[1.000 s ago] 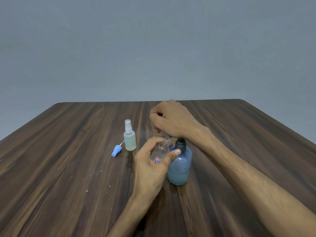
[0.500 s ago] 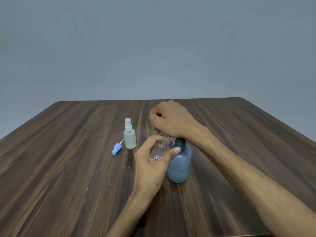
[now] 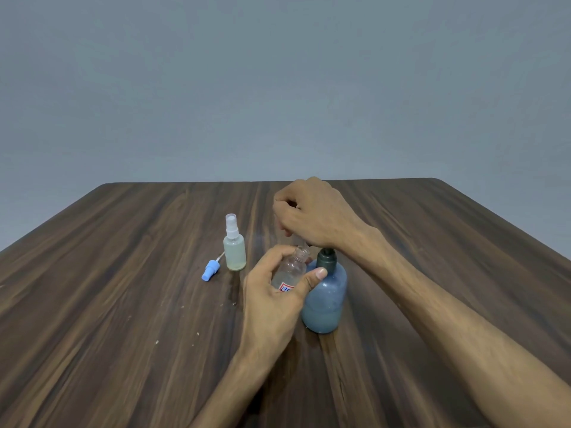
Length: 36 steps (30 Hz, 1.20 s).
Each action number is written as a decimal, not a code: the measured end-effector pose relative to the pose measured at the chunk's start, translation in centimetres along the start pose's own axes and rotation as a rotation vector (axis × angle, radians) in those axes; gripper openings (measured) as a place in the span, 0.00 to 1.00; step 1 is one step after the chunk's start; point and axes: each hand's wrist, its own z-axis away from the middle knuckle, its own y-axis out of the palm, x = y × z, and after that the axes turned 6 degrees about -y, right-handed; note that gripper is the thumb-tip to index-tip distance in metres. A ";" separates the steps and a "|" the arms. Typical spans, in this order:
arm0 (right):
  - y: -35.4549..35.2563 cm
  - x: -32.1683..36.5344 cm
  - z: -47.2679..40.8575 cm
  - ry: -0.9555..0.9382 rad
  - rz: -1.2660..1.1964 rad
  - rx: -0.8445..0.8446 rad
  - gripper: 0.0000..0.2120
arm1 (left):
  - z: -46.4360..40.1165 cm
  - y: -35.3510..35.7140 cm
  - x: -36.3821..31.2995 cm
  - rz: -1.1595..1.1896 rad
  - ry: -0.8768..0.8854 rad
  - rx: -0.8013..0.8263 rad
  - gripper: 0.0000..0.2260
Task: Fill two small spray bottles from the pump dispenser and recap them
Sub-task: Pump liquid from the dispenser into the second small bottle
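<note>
My left hand (image 3: 272,304) grips a small clear bottle (image 3: 292,270) with a red and blue label. The bottle is uncapped and tilted, its open neck just under my right hand (image 3: 318,214). That hand sits with curled fingers on top of the blue pump dispenser (image 3: 324,301), hiding the pump head and nozzle. Only the dispenser's dark collar and its body, with liquid in the lower part, show. A second small spray bottle (image 3: 234,248), capped in white and holding pale liquid, stands to the left. A blue spray cap (image 3: 211,269) with its tube lies beside it.
Everything stands on a dark wooden table (image 3: 123,304) whose far edge meets a plain grey wall. Small pale specks dot the wood in front of the capped bottle.
Both hands keep their holds in nearly the same places. The view has shifted only slightly.
</note>
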 end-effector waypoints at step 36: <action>0.7 -0.3 0.1 0.002 -0.012 0.027 0.15 | 0.0 0.0 -0.1 0.010 -0.011 0.013 0.09</action>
